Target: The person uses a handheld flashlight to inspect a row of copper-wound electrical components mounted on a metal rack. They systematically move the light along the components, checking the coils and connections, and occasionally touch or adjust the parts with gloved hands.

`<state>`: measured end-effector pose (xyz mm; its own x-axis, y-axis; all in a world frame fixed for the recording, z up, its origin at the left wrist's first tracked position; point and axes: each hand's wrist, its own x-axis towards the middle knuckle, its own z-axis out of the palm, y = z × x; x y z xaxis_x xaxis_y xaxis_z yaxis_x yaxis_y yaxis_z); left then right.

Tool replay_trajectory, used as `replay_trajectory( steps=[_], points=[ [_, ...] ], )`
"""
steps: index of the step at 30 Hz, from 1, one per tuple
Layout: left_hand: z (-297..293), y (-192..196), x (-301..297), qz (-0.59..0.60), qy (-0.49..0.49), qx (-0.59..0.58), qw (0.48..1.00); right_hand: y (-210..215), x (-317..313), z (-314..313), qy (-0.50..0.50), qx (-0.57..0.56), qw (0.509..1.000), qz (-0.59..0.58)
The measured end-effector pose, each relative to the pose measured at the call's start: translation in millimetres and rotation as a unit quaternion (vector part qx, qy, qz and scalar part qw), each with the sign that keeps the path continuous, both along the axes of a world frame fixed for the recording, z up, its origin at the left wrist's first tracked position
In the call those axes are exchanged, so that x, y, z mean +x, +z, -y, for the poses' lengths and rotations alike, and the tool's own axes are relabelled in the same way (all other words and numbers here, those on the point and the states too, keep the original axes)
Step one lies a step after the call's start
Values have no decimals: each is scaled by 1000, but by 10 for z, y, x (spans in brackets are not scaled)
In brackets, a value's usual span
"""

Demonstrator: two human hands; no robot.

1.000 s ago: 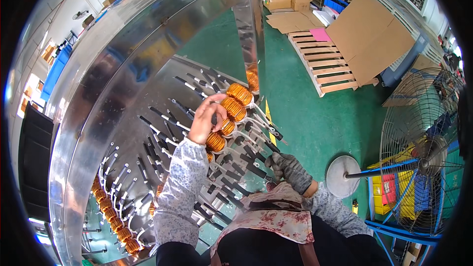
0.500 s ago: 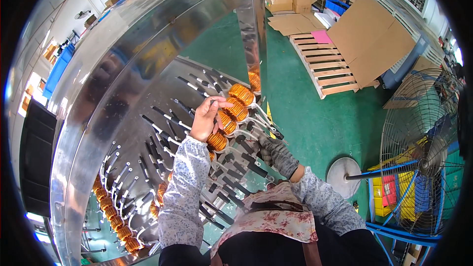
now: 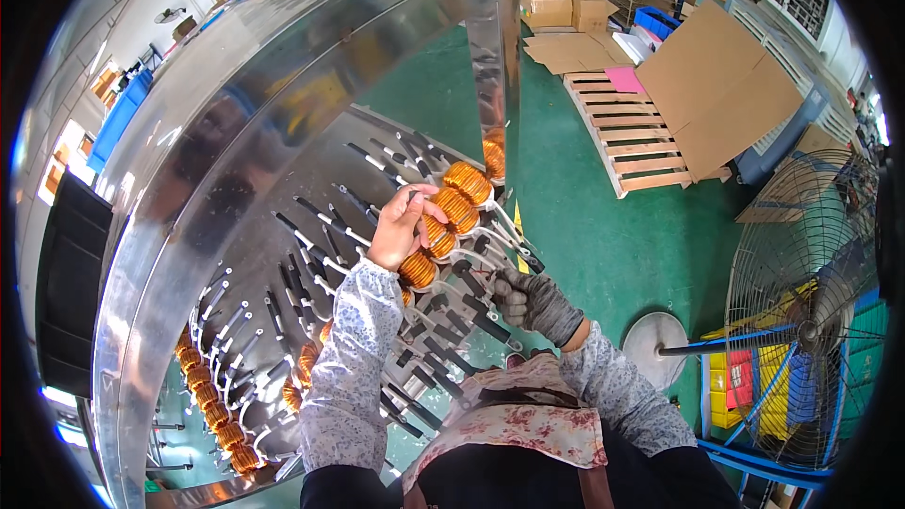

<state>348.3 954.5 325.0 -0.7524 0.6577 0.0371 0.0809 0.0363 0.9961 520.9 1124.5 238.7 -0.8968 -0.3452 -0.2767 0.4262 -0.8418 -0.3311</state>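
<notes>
A row of orange copper-wire coils [image 3: 460, 210] runs diagonally on the metal shelf, with white leads ending in black sleeves on both sides. My bare left hand [image 3: 401, 229] lies against the far-left side of this row. Its thumb and fingers are pinched together at a dark tip; what they hold is too small to make out. On the near-right side, my right hand [image 3: 537, 304] wears a grey glove. Its fingers are curled beside the black sleeves [image 3: 490, 322] of the leads, and whatever is in them is hidden.
A curved, shiny metal rim [image 3: 283, 85] wraps the shelf's left and far sides. Another coil row [image 3: 209, 401] lies at the lower left. To the right stand a wire-cage fan [image 3: 809, 330] and its round base [image 3: 653, 344]. Farther back are a wooden pallet [image 3: 636, 137] and cardboard [image 3: 726, 85].
My right hand has drawn back slightly from the leads, and its curled fingers now show more. My left hand stays at the coils. The whole view has shifted a little.
</notes>
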Motion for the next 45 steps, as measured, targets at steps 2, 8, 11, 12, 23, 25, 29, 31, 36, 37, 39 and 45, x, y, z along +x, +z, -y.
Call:
replay_trajectory(
  steps=[2, 8, 11, 12, 23, 25, 29, 31, 36, 37, 39, 45],
  points=[
    [17, -8, 0, 2, 8, 6, 1000, 77, 74, 55, 7, 43, 999, 2],
    [7, -5, -35, 20, 14, 10, 1000, 186, 42, 124, -33, 206, 977, -36],
    [-5, -3, -22, 37, 20, 10, 999, 199, -39, 115, -21, 180, 983, -22],
    [5, 4, -22, 46, 21, 9, 999, 155, -75, 105, -10, 157, 987, -20],
    [-1, 47, 1, 90, 53, 14, 994, -58, -110, -29, 33, 66, 997, -35],
    [12, 48, -5, 92, 52, 20, 994, -19, -35, -58, 20, 240, 967, -90],
    [82, 28, 4, 96, 61, 19, 993, 601, 190, 22, -164, 793, 539, -233],
    [55, 39, -8, 91, 52, 18, 994, 771, 229, 59, -191, 767, 563, -239],
    [28, 77, 7, 89, 52, 1, 995, 833, -5, 222, -103, 817, 509, -251],
    [29, 64, 0, 87, 46, 3, 995, 810, -44, 254, -61, 840, 487, -231],
    [64, 35, -10, 88, 41, 7, 995, 661, -114, 325, -48, 860, 445, -245],
    [38, 24, 0, 98, 34, 17, 994, 660, -285, 280, 51, 864, 441, -237]
  ],
)
